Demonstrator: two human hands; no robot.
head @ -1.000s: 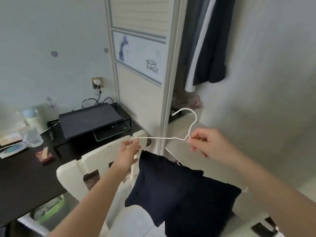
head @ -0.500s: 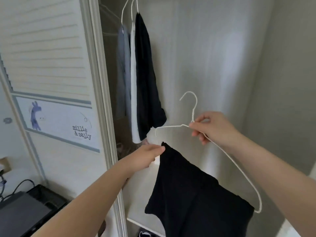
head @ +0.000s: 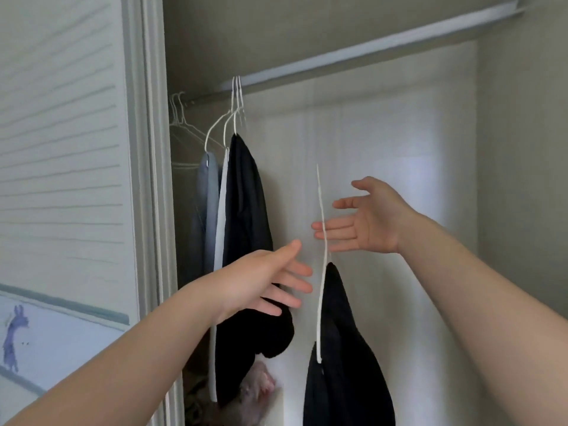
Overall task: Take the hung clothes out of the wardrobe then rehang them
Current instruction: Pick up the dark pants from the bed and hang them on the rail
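- The wardrobe [head: 368, 133] stood open, its sliding door [head: 61, 149] pushed to the left. One rail [head: 368, 53] ran across the top, bare along most of its right-hand run.
- Three garments hung on the rail at the left, close together: one grey [head: 206, 210], one white [head: 222, 210], one black [head: 246, 210], each on its own white hanger.
- A fourth, the dark garment [head: 347, 364], was draped low over the white hanger [head: 321, 287]. This hanger was seen edge-on between the two hands, and its top sat well below the rail, hooked on nothing.
- The left hand [head: 261, 284] was flat with fingers spread, just left of the hanger and gripping nothing.
- The right hand [head: 372, 219] was likewise flat, palm towards the hanger. Its fingertips [head: 319, 226] lay at the wire; actual contact could not be confirmed.
- A cluster of empty hangers [head: 178, 115] sat at the far left of the rail; their number could not be counted.
- Assessment: the step in hand was hooking the fourth hanger onto the rail. With neither hand closed, the hanger looked unsecured. Recommended: take the neck firmly, steady the garment from below, turn the hook towards the rail, lift clear over it and set it down on the bare stretch right of the black garment. The draped cloth may slide off if the hanger tips.
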